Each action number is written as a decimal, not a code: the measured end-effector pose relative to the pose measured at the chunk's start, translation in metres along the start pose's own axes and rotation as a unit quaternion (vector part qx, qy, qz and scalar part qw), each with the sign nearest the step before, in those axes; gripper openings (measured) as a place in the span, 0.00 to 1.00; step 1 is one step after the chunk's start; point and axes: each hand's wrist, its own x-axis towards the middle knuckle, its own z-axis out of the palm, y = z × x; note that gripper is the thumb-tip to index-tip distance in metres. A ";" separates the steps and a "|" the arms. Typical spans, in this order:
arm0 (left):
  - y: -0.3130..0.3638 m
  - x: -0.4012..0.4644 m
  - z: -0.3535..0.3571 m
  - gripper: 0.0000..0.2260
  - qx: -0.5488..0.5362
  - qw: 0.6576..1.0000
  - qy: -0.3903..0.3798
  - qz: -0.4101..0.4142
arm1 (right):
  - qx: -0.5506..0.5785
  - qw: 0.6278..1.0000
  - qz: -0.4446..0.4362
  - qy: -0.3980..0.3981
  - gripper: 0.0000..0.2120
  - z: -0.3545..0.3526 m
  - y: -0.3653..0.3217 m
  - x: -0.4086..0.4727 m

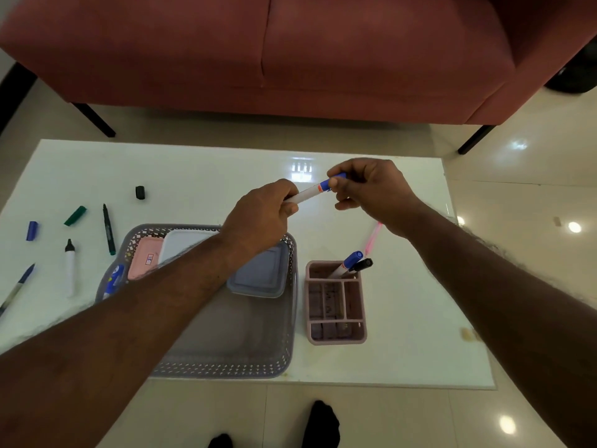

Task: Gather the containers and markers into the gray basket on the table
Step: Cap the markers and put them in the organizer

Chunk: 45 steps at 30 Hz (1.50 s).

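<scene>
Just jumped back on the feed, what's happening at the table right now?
A person holds a white marker with a blue cap in both hands above the white table: the left hand grips the barrel, the right hand pinches the cap end. The gray lattice basket already holds pink, white and gray lidded containers. Two markers stand in the pink compartment organizer. Several loose markers and caps lie on the table's left side.

Glossy white table point(193, 169), mirroring lamps. Gray plastic basket point(292, 318) with perforated lattice walls. Matt pink plastic organizer point(361, 318). Smooth plastic lids point(261, 273). Soft reddish cloth sofa point(290, 53). Polished floor tiles point(533, 176), shiny.
</scene>
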 end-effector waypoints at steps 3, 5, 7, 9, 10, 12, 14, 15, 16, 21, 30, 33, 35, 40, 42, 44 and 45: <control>0.017 -0.005 0.002 0.08 -0.051 0.999 0.010 -0.010 | 0.032 0.999 -0.019 0.038 0.07 -0.003 -0.011 -0.005; 0.026 -0.007 0.003 0.09 -0.063 0.998 -0.006 -0.018 | 0.013 0.998 -0.027 0.047 0.11 -0.008 -0.016 -0.008; 0.027 -0.013 0.005 0.09 -0.066 0.997 -0.030 -0.033 | -0.031 0.998 -0.036 0.049 0.16 -0.011 -0.019 -0.016; 0.023 -0.024 0.007 0.09 -0.066 0.996 -0.040 -0.039 | -0.096 0.993 -0.056 0.048 0.17 -0.012 -0.021 -0.027; 0.020 -0.030 0.008 0.09 -0.064 0.996 -0.044 -0.040 | -0.132 0.988 -0.063 0.046 0.16 -0.012 -0.020 -0.033; 0.014 -0.045 0.011 0.11 -0.063 0.995 -0.060 -0.049 | -0.193 0.978 -0.067 0.032 0.15 -0.010 -0.017 -0.047; 0.007 -0.057 0.015 0.11 -0.053 0.994 -0.074 -0.053 | -0.237 0.970 -0.063 0.006 0.15 -0.006 -0.010 -0.059; 0.005 -0.062 0.017 0.11 -0.048 0.995 -0.077 -0.052 | -0.252 0.966 -0.057 -0.007 0.15 -0.003 -0.006 -0.063; 0.003 -0.067 0.019 0.10 -0.047 0.995 -0.078 -0.048 | -0.264 0.963 -0.048 -0.018 0.14 0.001 -0.001 -0.066; 0.012 -0.075 0.027 0.13 -0.022 0.996 -0.079 -0.035 | -0.313 0.947 -0.030 -0.066 0.12 0.017 0.022 -0.074; 0.015 -0.075 0.041 0.16 0.040 0.995 -0.084 -0.020 | -0.391 0.916 -0.027 -0.084 0.11 0.035 0.049 -0.071; 0.012 -0.075 0.043 0.16 0.048 0.995 -0.085 -0.027 | -0.394 0.915 -0.025 -0.080 0.12 0.038 0.049 -0.067; 0.011 -0.074 0.045 0.16 0.047 0.995 -0.085 -0.029 | -0.394 0.915 -0.016 -0.080 0.15 0.037 0.048 -0.066; 0.013 -0.070 0.045 0.16 0.048 0.995 -0.083 -0.025 | -0.358 0.932 0.002 -0.063 0.22 0.028 0.049 -0.071; 0.014 -0.065 0.047 0.17 0.056 0.995 -0.085 -0.019 | -0.340 0.939 -0.005 -0.045 0.26 0.024 0.050 -0.074; 0.015 -0.057 0.049 0.17 0.075 0.993 -0.092 -0.007 | -0.314 0.949 -0.010 0.005 0.28 0.018 0.049 -0.078; 0.017 -0.054 0.049 0.17 0.089 0.991 -0.096 -0.001 | -0.294 0.955 -0.007 0.043 0.29 0.015 0.049 -0.082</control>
